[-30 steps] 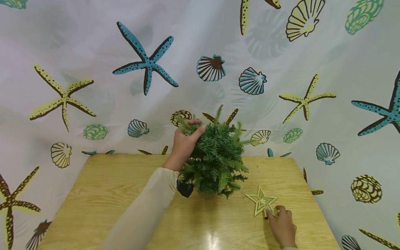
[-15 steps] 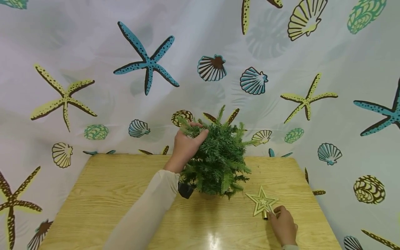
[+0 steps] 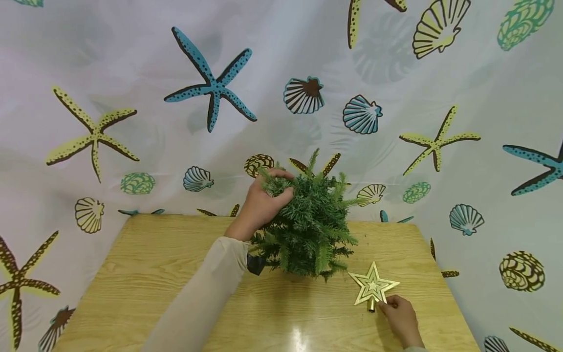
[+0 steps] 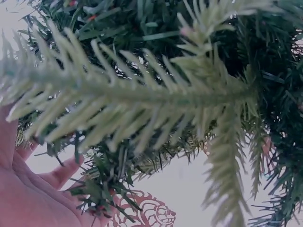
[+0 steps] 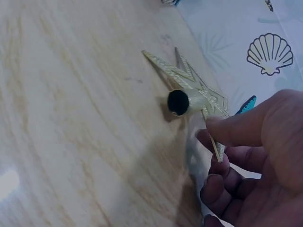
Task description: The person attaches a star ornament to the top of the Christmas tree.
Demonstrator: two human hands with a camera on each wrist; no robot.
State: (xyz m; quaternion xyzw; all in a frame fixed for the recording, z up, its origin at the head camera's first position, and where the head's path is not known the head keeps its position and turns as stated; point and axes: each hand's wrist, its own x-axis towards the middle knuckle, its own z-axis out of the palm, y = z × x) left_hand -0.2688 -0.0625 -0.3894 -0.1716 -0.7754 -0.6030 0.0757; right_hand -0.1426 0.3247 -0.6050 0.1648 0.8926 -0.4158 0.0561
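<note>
A small green artificial Christmas tree (image 3: pixel 314 220) stands mid-table. At its upper left, my left hand (image 3: pixel 261 200) curves its thumb and fingers round a branch near the top. The left wrist view shows a light green sprig (image 4: pixel 142 94) close up, with part of the left hand (image 4: pixel 33 194) beside and behind the needles. Right of the tree is a gold star tree topper (image 3: pixel 373 286) with a short hollow tube at its base. My right hand (image 3: pixel 402 318) pinches a lower point of the star between thumb and fingers, clear in the right wrist view (image 5: pixel 255 161).
The wooden table (image 3: pixel 154 274) has its back edge against a white curtain (image 3: pixel 132 63) printed with starfish and shells. The curtain also hangs along both sides. A black device (image 3: pixel 255 264) is at my left wrist, close to the lower branches.
The view has shifted slightly. My left thumb has come a little lower over the branch. The gold star has tilted slightly and looks brighter, with my right hand still on it.
</note>
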